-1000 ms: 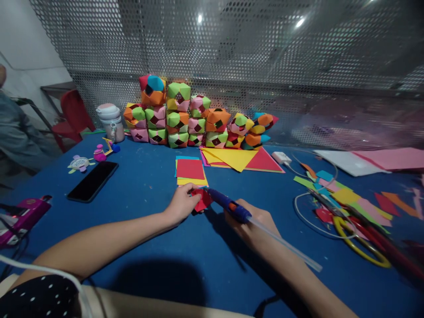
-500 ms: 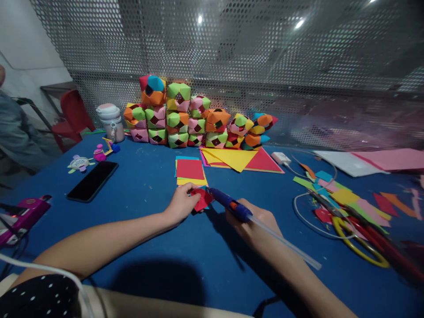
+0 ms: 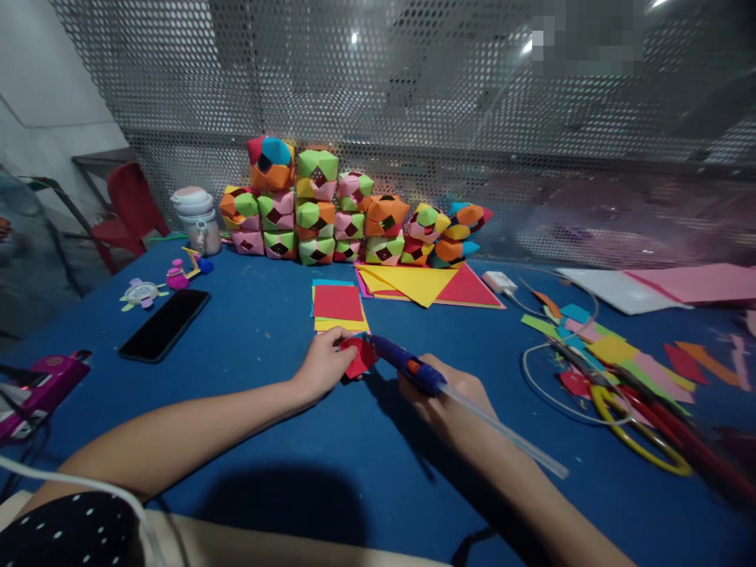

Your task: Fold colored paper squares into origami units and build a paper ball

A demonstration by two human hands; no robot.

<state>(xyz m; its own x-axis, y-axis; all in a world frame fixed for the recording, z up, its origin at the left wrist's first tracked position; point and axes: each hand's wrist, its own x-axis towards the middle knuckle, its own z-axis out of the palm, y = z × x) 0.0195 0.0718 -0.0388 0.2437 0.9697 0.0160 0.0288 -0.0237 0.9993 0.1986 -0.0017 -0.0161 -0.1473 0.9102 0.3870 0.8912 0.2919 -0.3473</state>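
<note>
Left hand [image 3: 322, 368] pinches red folded paper [image 3: 359, 357]; right hand [image 3: 452, 398] grips blue glue gun [image 3: 407, 365]; no legible writing.

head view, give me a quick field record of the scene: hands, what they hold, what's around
left hand: pinches a folded red paper piece on the blue table
right hand: grips a blue glue gun, nozzle at the red piece
behind the hands: stack of paper squares, red on top
back row: folded paper cubes
left side: black phone
right side: yellow-handled scissors among paper scraps
</note>
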